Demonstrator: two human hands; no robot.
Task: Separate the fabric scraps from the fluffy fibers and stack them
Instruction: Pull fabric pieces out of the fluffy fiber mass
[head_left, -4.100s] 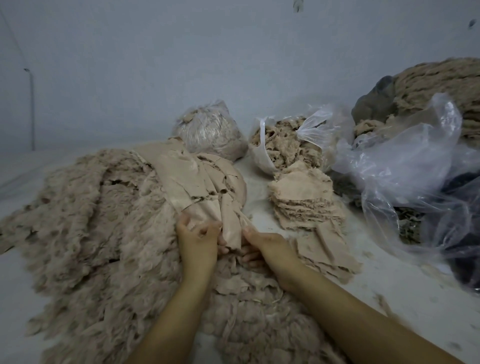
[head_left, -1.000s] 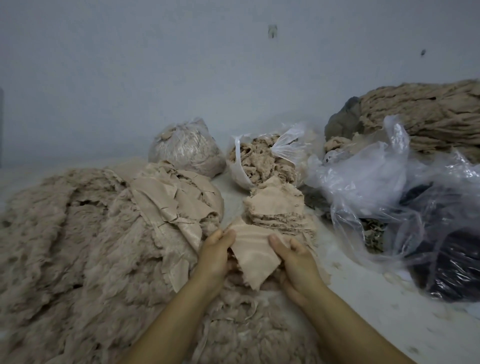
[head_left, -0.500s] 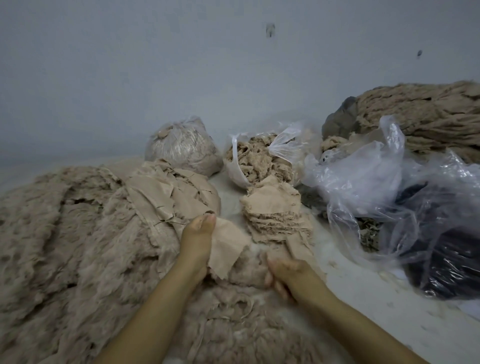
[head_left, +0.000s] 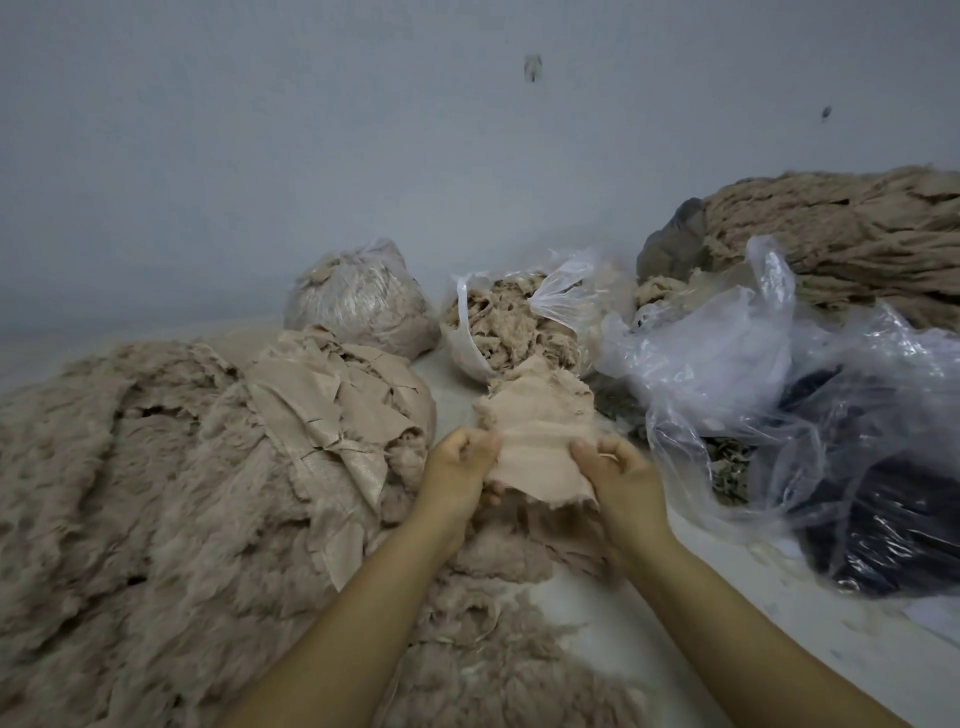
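Note:
A beige fabric scrap (head_left: 535, 457) hangs in the air between my two hands. My left hand (head_left: 460, 467) grips its left edge with curled fingers. My right hand (head_left: 615, 475) grips its right edge. Directly behind the scrap, partly hidden by it, sits the stack of sorted scraps (head_left: 540, 387). A big mound of fluffy beige fibers (head_left: 130, 483) fills the left side. More flat fabric pieces (head_left: 332, 410) lie over the mound's top. Loose fluff (head_left: 498, 556) lies under my hands.
An open plastic bag of fibers (head_left: 514, 327) and a tied bag (head_left: 358, 296) stand by the wall. Crumpled clear bags (head_left: 753, 374) over dark material (head_left: 893, 499) crowd the right. A rolled fiber bundle (head_left: 841, 228) sits far right. Bare floor (head_left: 727, 613) shows at lower right.
Half a second ago only my left hand held the scrap while my right was down in the fluff. Now my right hand has come up and both hold the scrap near the stack.

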